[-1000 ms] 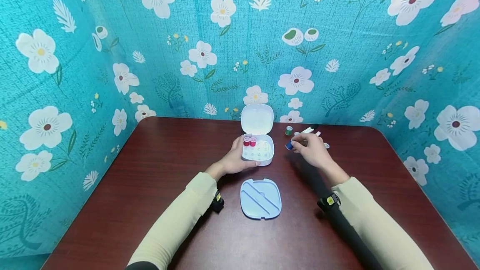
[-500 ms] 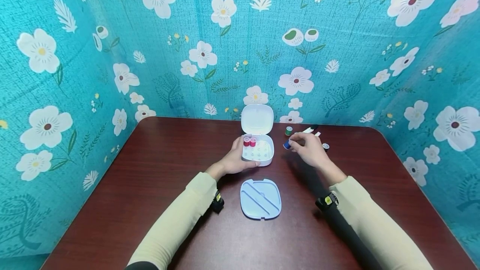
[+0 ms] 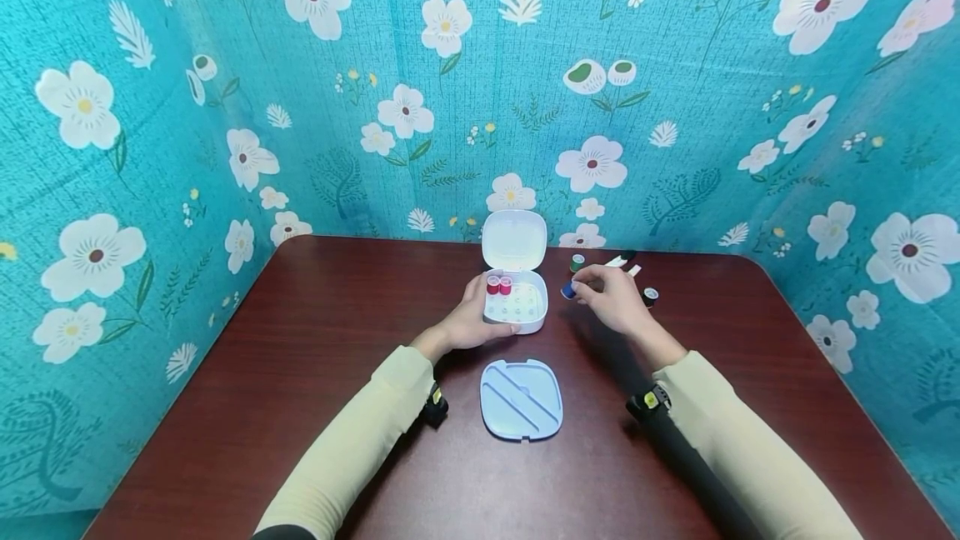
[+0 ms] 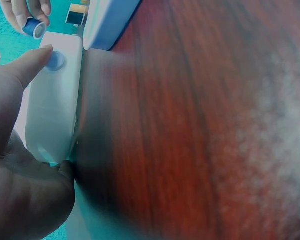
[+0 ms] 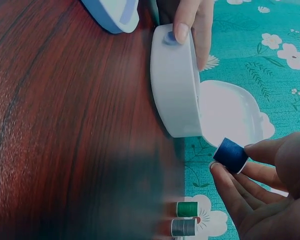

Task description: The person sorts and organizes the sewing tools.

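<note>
My left hand (image 3: 467, 319) grips the side of a small white box (image 3: 531, 327), thumb on its front wall. The hinged lid (image 3: 514, 238) stands raised at the back. Inside the box, a red thread spool (image 3: 492, 285) and a pink thread spool (image 3: 506, 285) stand at the back left, on a base with rows of small pegs. My right hand (image 3: 615, 300) pinches a blue thread spool (image 5: 231, 155) between thumb and fingertips, just right of the box and above the table. The spool is tilted and apart from the box.
A light-blue square tray (image 3: 521, 400) with diagonal ridges lies in front of the box. Beyond my right hand are a green spool (image 3: 577, 262), a dark spool (image 3: 650, 297) and a white tool with a black end (image 3: 621, 260). A grey spool (image 5: 183, 227) shows in the right wrist view.
My right hand has moved a little left, carrying the blue thread spool closer to the box. The dark spool behind it has come more into view. My left hand keeps its grip.
</note>
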